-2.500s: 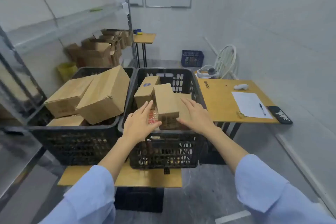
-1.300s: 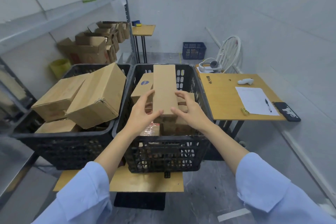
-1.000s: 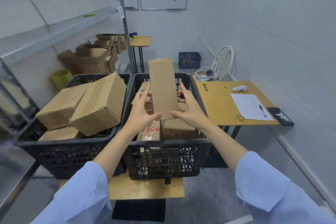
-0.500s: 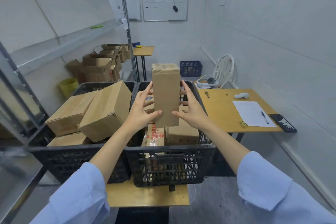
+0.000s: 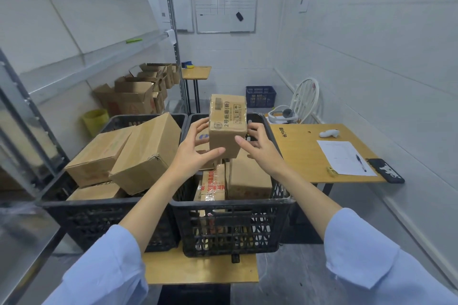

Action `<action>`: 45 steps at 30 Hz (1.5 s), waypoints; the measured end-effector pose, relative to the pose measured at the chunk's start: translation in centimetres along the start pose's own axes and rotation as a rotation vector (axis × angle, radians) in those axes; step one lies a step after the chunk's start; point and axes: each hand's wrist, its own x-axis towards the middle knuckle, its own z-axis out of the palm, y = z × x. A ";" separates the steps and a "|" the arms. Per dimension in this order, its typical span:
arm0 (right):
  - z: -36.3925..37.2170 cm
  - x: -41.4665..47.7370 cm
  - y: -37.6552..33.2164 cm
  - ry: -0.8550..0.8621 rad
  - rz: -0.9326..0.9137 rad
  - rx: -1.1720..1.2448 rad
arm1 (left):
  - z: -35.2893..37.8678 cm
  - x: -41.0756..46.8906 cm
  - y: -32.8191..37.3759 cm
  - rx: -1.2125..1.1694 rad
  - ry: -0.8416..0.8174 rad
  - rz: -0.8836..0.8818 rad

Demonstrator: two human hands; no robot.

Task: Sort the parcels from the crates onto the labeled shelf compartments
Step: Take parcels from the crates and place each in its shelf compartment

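Observation:
I hold a small brown cardboard parcel (image 5: 227, 126) up above the right black crate (image 5: 230, 225). Its printed top face tilts toward me. My left hand (image 5: 195, 153) grips its left side with the thumb under the near bottom edge. My right hand (image 5: 260, 148) grips its right side, thumb on the near face. More parcels (image 5: 247, 178) lie in the right crate below. The left black crate (image 5: 99, 215) holds larger boxes (image 5: 146, 153). The metal shelf (image 5: 81, 67) runs along the left wall.
A wooden table (image 5: 304, 153) to the right carries a paper sheet, pen, phone and a white controller. The crates stand on a low wooden board (image 5: 200, 270). Open cartons (image 5: 133, 96), a yellow bin, a blue basket and a white chair sit farther back.
Both hands took the parcel out of the right crate and raised it. It has tipped so that its printed face now shows toward me.

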 end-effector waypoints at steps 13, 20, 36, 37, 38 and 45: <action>-0.1 -1.3 -0.1 -0.063 -0.045 -0.069 | 0.1 -0.8 0.3 -0.031 0.010 0.055; 0.0 -1.4 -0.4 -0.071 -0.121 -0.160 | 0.2 -1.0 -0.1 0.018 0.036 0.024; 0.2 -1.8 -0.5 -0.105 -0.061 0.015 | -1.0 -2.5 0.3 -0.039 0.031 -0.012; 0.3 -1.8 -0.5 -0.102 -0.054 0.021 | -1.0 -2.6 0.3 -0.039 0.029 -0.015; 0.4 -1.8 -0.5 -0.098 -0.045 0.030 | -1.0 -2.7 0.3 -0.036 0.027 -0.019; 1.6 -2.1 -0.8 -0.099 -0.055 0.013 | -2.0 -3.7 0.3 -0.010 0.051 0.004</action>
